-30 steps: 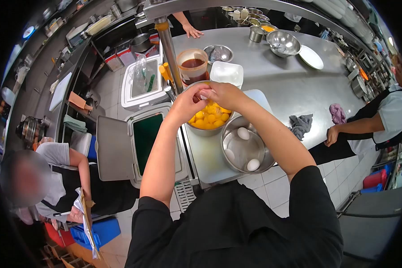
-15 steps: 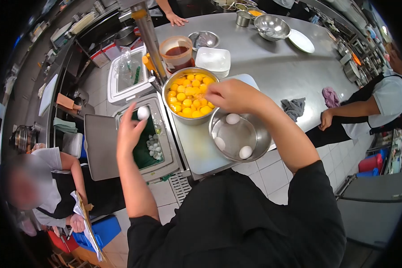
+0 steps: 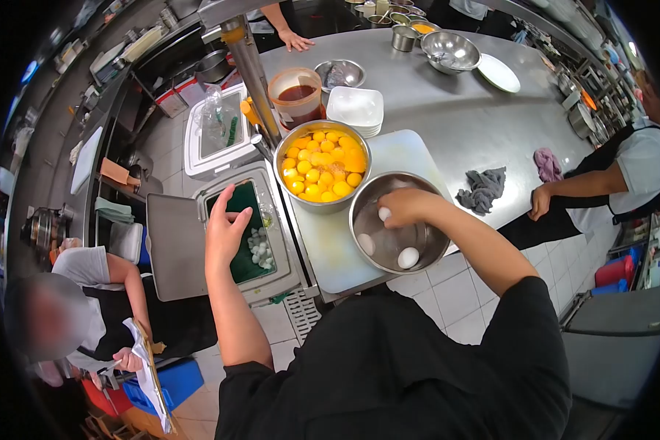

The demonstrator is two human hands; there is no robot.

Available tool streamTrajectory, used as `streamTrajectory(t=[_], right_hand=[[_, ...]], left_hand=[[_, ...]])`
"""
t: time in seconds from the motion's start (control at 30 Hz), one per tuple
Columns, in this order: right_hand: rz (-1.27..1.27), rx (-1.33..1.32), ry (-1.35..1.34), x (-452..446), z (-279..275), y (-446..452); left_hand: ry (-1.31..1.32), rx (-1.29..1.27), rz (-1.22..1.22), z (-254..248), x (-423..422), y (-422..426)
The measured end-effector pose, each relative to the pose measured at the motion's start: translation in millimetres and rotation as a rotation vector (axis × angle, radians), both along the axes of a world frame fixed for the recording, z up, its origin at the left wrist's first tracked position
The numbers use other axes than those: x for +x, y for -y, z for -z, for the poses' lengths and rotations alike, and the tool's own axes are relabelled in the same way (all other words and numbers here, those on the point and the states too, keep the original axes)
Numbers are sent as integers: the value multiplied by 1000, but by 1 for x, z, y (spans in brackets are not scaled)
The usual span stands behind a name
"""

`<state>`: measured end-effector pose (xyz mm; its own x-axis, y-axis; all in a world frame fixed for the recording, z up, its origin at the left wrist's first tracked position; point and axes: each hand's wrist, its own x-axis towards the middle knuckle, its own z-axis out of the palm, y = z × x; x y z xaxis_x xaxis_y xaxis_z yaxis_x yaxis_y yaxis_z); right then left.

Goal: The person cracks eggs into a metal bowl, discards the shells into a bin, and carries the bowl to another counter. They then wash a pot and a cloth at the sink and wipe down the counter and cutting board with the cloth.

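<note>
Over an open bin (image 3: pixel 281 236), left hand (image 3: pixel 226 231) spread, inside a steel bowl (image 3: pixel 412 240), right hand (image 3: pixel 407 206) pinching a white egg (image 3: pixel 384 214)

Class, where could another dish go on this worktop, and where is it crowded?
Free: the steel counter between white plate and grey cloth, and the cutting board left of the egg bowl. Crowded: where yolk bowl, brown-liquid tub and white dishes cluster.

Steel counter (image 3: pixel 433 106): pale cutting board (image 3: pixel 321 246), grey cloth (image 3: pixel 481 189), pink cloth (image 3: pixel 547 165), white plate (image 3: pixel 499 74), stacked white dishes (image 3: pixel 355 108)
</note>
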<state>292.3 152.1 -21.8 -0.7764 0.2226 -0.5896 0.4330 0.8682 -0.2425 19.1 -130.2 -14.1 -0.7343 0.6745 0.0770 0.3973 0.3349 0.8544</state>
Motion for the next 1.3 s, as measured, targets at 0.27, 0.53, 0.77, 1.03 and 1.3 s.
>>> streamTrajectory(t=[0.27, 0.53, 0.77, 1.03, 1.3], right_hand=[[455, -491, -803, -53, -82, -10], [1123, -1210, -1358, -203, -52, -24], [781, -1008, -1148, -238, -36, 10], [744, -1541, -897, -160, -36, -11], [626, -982, -893, -121, -50, -11]], left_hand=[[93, 148, 24, 9, -12, -22], [-23, 253, 44, -27, -1, -66], [-20, 323, 34, -29, -7, -86], [-102, 267, 157, -39, -6, -122], [-148, 160, 322, -40, 13, -141]])
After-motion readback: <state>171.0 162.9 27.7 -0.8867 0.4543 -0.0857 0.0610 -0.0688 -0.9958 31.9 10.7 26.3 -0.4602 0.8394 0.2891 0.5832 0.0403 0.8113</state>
